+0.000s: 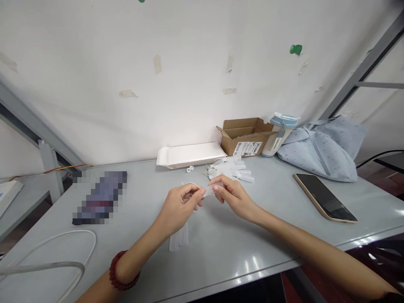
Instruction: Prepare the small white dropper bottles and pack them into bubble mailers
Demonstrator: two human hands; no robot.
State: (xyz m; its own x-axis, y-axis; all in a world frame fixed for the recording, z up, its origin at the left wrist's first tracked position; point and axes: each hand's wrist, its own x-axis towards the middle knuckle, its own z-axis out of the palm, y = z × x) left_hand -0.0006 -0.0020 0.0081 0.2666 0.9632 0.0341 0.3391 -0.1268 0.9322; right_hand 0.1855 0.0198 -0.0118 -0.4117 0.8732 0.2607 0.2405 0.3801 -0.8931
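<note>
Over the middle of the grey table [221, 252], my left hand [179, 206] and my right hand [232, 195] meet, fingers pinched. Between them they hold a small clear plastic tube [208, 190], one hand at each end. A thin white loop sticks up by the left fingers. A red bead bracelet [121, 271] circles my left wrist. Just behind the hands lies a pile of several clear plastic tubes [232, 168]. Two flat clear strips [179, 240] lie on the table under my left forearm.
A white tray [189, 155], an open cardboard box [244, 136], a blue-lidded cup [279, 134] and a pale blue cloth bag [325, 147] line the wall. A phone [325, 198] lies right, a dark blurred object [101, 195] left, a white cable [50, 261] near left.
</note>
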